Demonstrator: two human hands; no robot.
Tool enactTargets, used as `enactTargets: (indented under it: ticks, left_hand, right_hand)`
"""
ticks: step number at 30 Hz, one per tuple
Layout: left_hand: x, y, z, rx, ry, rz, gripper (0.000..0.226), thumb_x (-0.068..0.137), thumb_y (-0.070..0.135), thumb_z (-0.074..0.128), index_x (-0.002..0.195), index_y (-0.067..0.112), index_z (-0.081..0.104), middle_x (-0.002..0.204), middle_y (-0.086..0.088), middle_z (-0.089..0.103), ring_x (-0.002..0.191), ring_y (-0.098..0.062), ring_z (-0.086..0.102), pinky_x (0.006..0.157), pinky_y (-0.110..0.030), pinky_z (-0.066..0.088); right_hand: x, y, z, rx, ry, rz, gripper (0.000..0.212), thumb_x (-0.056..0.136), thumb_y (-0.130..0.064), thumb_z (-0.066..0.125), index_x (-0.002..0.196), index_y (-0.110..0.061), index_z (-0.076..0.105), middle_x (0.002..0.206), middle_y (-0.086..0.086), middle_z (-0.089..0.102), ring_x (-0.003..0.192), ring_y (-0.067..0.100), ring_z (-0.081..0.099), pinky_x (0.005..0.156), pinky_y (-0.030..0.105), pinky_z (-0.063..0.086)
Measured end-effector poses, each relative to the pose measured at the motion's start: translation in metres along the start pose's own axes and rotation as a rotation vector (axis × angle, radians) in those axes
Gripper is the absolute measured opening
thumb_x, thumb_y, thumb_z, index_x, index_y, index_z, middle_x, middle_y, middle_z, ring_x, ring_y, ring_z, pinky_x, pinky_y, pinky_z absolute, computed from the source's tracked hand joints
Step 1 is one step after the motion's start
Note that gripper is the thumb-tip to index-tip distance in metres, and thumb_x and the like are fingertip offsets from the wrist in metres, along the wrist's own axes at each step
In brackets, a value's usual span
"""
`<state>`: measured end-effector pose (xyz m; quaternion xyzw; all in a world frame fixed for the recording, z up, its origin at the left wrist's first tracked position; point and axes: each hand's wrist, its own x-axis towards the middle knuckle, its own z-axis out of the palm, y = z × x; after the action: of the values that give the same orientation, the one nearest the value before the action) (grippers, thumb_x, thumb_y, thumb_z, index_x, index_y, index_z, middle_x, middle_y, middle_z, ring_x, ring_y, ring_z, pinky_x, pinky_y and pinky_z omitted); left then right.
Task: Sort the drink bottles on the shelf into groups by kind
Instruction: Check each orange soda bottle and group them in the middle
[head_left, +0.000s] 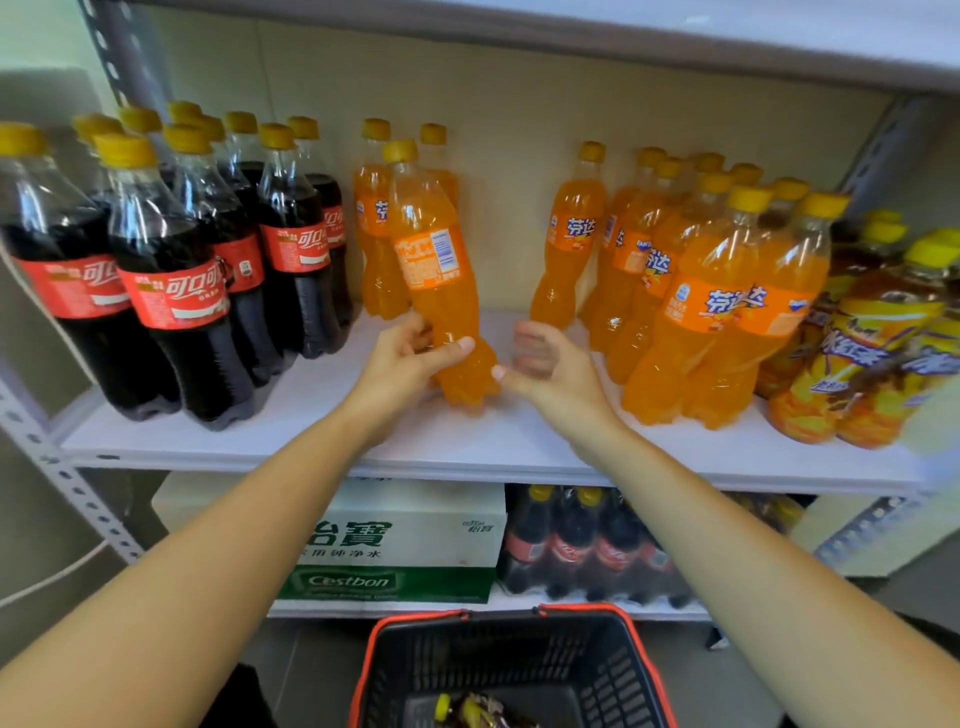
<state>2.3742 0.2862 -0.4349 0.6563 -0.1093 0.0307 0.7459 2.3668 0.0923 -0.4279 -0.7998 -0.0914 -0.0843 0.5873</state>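
Observation:
My left hand (410, 358) grips the lower part of an orange soda bottle (434, 260), which tilts with its cap toward the back left of the white shelf (311, 431). Just right of that bottle's base is my right hand (545, 358), fingers curled and holding nothing, its thumb tip almost at the bottle. Two more orange soda bottles (374, 223) stand behind the held one. Several cola bottles (171, 280) are grouped at the left. A larger group of orange soda bottles (696, 291) stands at the right, with iced tea bottles (872, 332) beyond them at the far right.
A gap of bare shelf lies between the two orange soda groups. Below, a lower shelf holds a white and green water carton (405, 540) and packed cola bottles (587, 545). A black basket with a red rim (509, 670) sits at the bottom, something yellow inside.

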Motion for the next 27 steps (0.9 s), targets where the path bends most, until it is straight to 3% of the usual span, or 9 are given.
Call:
enactTargets:
  ticks: [3,5,8,10,14,18,23,27]
  left_hand:
    - [-0.011,0.008,0.018,0.005,-0.004,0.017,0.026,0.095,0.007,0.068,0.12,0.012,0.063,0.108,-0.003,0.078,0.1,-0.02,0.075,0.082,-0.032,0.06]
    - [-0.022,0.01,0.029,0.019,-0.015,0.019,0.029,0.095,0.008,0.067,0.124,0.008,0.063,0.114,-0.008,0.076,0.106,-0.023,0.073,0.091,-0.035,0.059]
    - [-0.039,0.012,0.044,0.045,-0.011,0.019,0.033,0.095,0.01,0.068,0.128,0.007,0.062,0.115,-0.006,0.076,0.106,-0.02,0.073,0.091,-0.035,0.058]
    - [-0.047,0.022,0.049,0.048,0.031,0.067,0.042,0.095,0.013,0.069,0.136,0.012,0.057,0.119,-0.003,0.073,0.108,-0.019,0.07,0.093,-0.041,0.059]
    - [-0.05,0.048,0.041,-0.074,0.12,0.085,0.056,0.098,0.029,0.063,0.15,0.025,0.044,0.128,-0.004,0.068,0.11,-0.021,0.069,0.086,-0.038,0.059]
    - [-0.062,0.049,0.04,-0.112,0.118,0.058,0.052,0.089,0.026,0.059,0.139,0.018,0.053,0.117,-0.004,0.067,0.099,-0.018,0.068,0.087,-0.038,0.056]
    - [-0.077,0.038,0.038,-0.192,0.06,0.071,0.047,0.087,0.016,0.053,0.134,0.019,0.052,0.12,-0.009,0.063,0.104,-0.024,0.065,0.094,-0.045,0.055]
    - [-0.092,0.019,0.041,-0.193,0.074,0.043,0.04,0.092,0.018,0.059,0.131,0.02,0.053,0.117,-0.005,0.068,0.104,-0.025,0.069,0.092,-0.044,0.058]
  right_hand:
    - [-0.026,0.002,-0.004,0.017,-0.098,-0.009,0.07,0.079,-0.016,0.087,0.141,-0.013,0.053,0.132,0.006,0.063,0.117,0.017,0.063,0.096,0.023,0.053]
    - [-0.038,0.004,-0.008,0.047,-0.124,-0.02,0.07,0.075,-0.016,0.091,0.134,-0.02,0.054,0.125,0.004,0.067,0.112,0.016,0.067,0.095,0.03,0.057]
    - [-0.05,0.007,-0.014,0.103,-0.095,-0.014,0.063,0.073,-0.019,0.093,0.123,-0.025,0.056,0.119,0.005,0.07,0.107,0.02,0.071,0.093,0.038,0.059]
    - [-0.061,0.013,-0.019,0.196,-0.102,0.011,0.06,0.072,-0.017,0.093,0.119,-0.028,0.057,0.119,0.007,0.071,0.107,0.021,0.072,0.094,0.038,0.059]
    - [-0.083,0.023,-0.031,0.288,-0.124,0.061,0.059,0.074,-0.009,0.09,0.121,-0.026,0.059,0.118,0.001,0.072,0.105,0.016,0.073,0.095,0.035,0.059]
    - [-0.097,0.023,-0.042,0.322,-0.126,0.047,0.056,0.076,-0.01,0.089,0.121,-0.028,0.061,0.12,0.001,0.072,0.105,0.015,0.072,0.088,0.028,0.059]
    - [-0.113,0.026,-0.054,0.357,-0.114,0.063,0.06,0.077,-0.003,0.086,0.127,-0.021,0.058,0.121,0.0,0.071,0.106,0.014,0.072,0.09,0.031,0.059]
    - [-0.131,0.036,-0.064,0.427,-0.079,0.088,0.059,0.076,-0.011,0.086,0.125,-0.024,0.054,0.121,-0.001,0.071,0.106,0.02,0.072,0.091,0.036,0.06]
